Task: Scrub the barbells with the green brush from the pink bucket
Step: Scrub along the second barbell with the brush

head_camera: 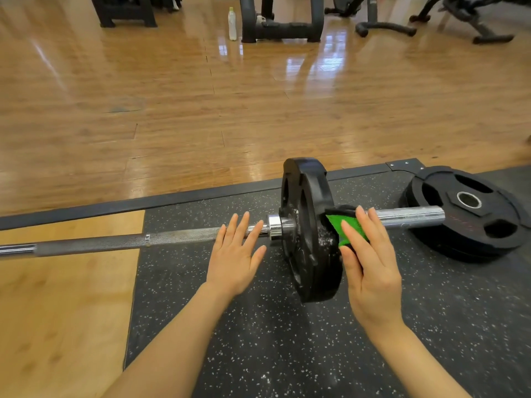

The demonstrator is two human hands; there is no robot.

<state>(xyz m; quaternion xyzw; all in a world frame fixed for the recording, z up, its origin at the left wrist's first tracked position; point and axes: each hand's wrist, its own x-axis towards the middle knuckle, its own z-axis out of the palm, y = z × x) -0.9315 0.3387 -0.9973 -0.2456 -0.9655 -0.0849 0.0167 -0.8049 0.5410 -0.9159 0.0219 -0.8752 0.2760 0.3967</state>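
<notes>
- Now scrubbing: my right hand [370,262] presses the green brush [349,226] flat-fingered against the upright plate [309,225] of the barbell [120,242] — suds show there.
- My left hand [234,254] rests open on the shaft, steadying it.
- Next, I judge, sweep around the face.
- Room: a flat plate [471,214] lies near on the right — the mat [258,340] toward me is free.

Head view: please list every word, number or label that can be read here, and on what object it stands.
None can be read.
Flat weight plate: faint reddish marking, too blurred to read.
Barbell: small mark near the knurling, too small to read.
Bottle on the floor: label too small to read.
Green brush in the right hand: no text visible.
</notes>
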